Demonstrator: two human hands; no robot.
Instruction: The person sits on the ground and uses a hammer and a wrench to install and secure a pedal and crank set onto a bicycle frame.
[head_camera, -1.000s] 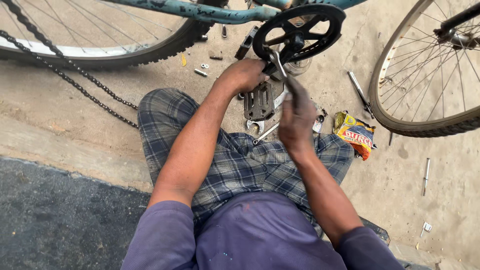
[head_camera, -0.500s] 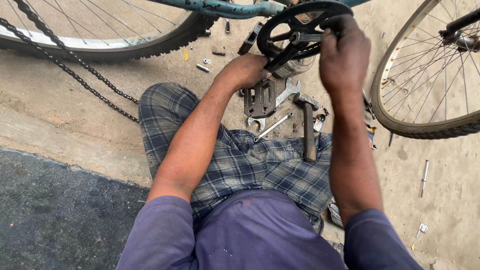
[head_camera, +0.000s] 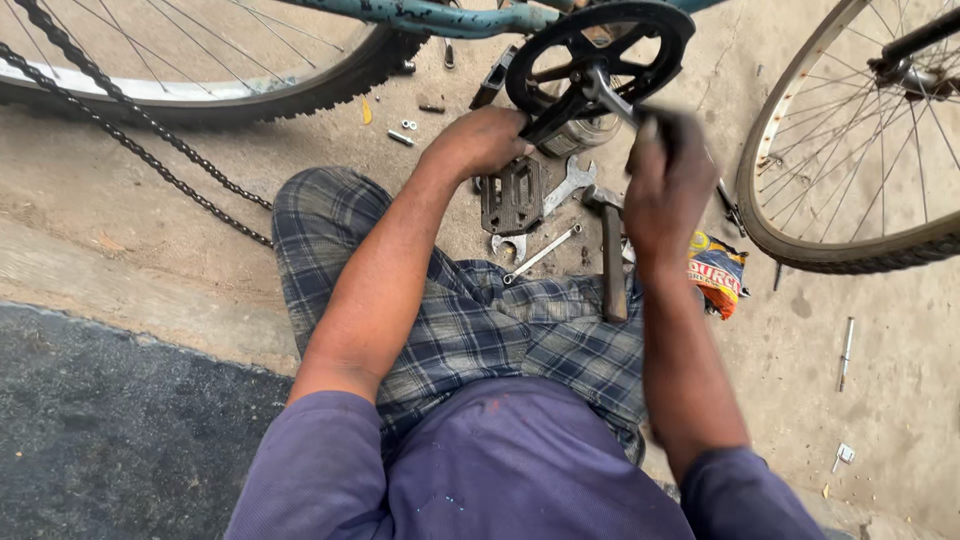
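I see the left hand (head_camera: 487, 140) closed on the crank arm (head_camera: 556, 112), just below the black chainring (head_camera: 598, 52). Fingers are wrapped round the arm, a firm grip. The right hand (head_camera: 668, 180) is right of the chainring, fist closed on a metal tool (head_camera: 612, 92) whose far end meets the chainring centre. The hand is blurred, so I can't tell what kind of tool it is.

The chainring hangs off the teal frame (head_camera: 440, 15), top centre of the head view. The rear tyre (head_camera: 200, 85) is left of the chainring, and the front wheel (head_camera: 850, 150) is well to its right. A loose chain (head_camera: 130, 140) trails down-left from the tyre across the concrete.

Below the chainring, on the ground by my knees, a black pedal (head_camera: 512, 195) lies flat. A spanner (head_camera: 568, 185) sits just right of the pedal, and a second spanner (head_camera: 540, 255) sits under it. A hammer (head_camera: 610, 250) lies right of those, handle on my checked lap. An orange packet (head_camera: 716, 272) lies further right, near the front wheel. Small bolts (head_camera: 405, 130) lie left of the chainring, beside the tyre.
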